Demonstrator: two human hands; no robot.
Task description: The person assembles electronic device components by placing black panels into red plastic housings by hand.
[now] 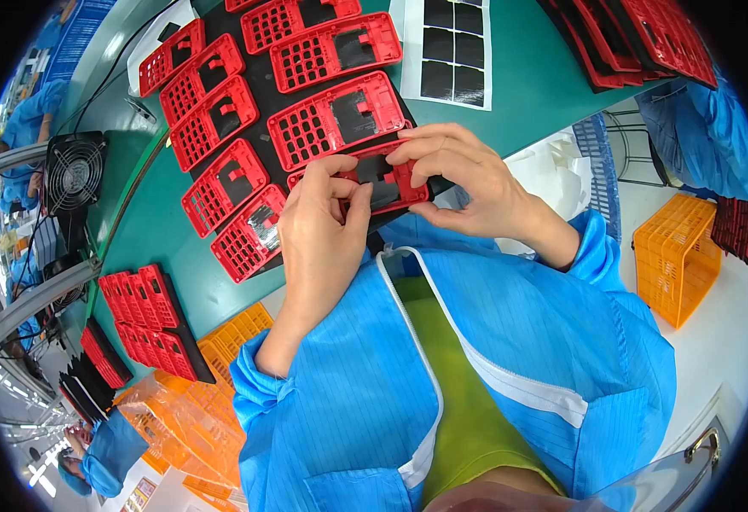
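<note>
Close to my body, both hands are on a red plastic casing (pixel 405 189) with a dark film panel (pixel 383 191) in its window. My left hand (pixel 327 213) is closed at the casing's left part, thumb and fingertips bent together over it and hiding that end. The right end is gripped by my right hand (pixel 468 175), fingers on the far edge and thumb at the near edge. Just beyond lies a matching casing (pixel 340 119) with a grid of key holes. More such casings (pixel 214 124) sit in two columns on a black board (pixel 259 141).
A white sheet of black rectangular stickers (pixel 452 55) lies ahead on the green table (pixel 527 102). Red casings (pixel 626 38) are stacked far right; others (pixel 148 316) stand at left. A black fan (pixel 76 175) is at left. Orange crates (pixel 677 256) stand on the floor.
</note>
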